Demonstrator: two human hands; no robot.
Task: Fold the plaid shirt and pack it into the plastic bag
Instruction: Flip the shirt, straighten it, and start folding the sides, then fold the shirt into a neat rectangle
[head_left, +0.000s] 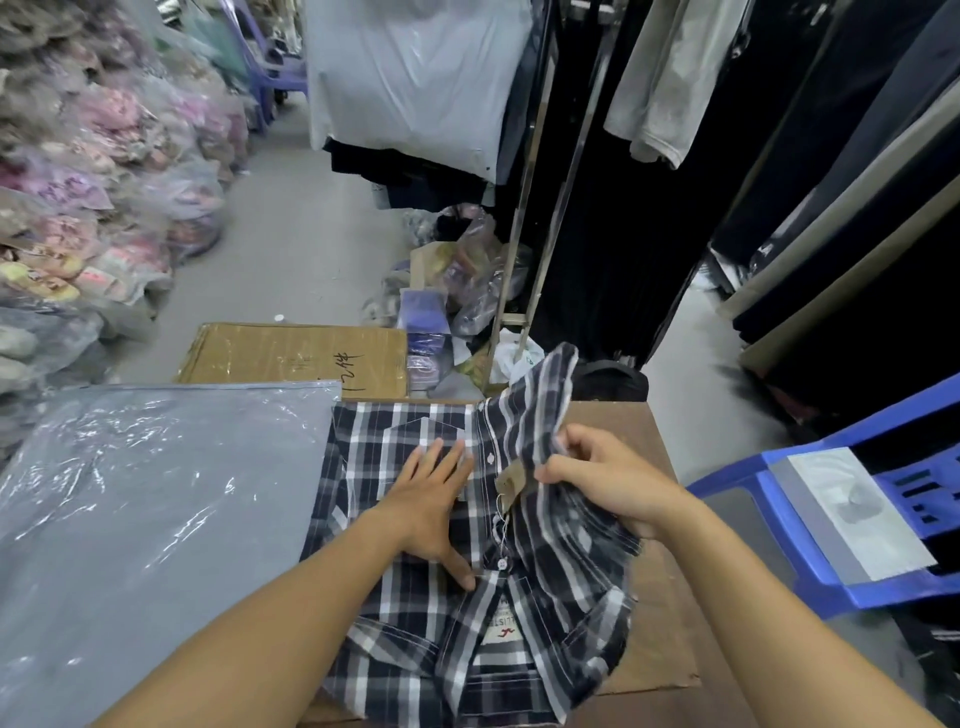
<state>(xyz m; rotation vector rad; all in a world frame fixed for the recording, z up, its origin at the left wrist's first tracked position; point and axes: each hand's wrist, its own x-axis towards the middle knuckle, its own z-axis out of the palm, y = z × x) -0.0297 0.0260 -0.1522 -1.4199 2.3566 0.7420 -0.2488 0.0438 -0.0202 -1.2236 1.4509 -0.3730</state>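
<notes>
A navy and white plaid shirt lies front up on a brown cardboard surface, its collar nearest me. My left hand presses flat on the shirt's chest beside the button placket. My right hand grips the shirt's right side and sleeve, lifting that fabric up over the body. A paper tag hangs by the placket between both hands. The clear plastic bag lies flat to the left of the shirt, touching its edge.
A blue plastic chair with packaging on its seat stands at right. A flat cardboard box lies beyond the bag. Bagged clothes are piled at left, dark garments hang on racks at right, and loose bags clutter the floor ahead.
</notes>
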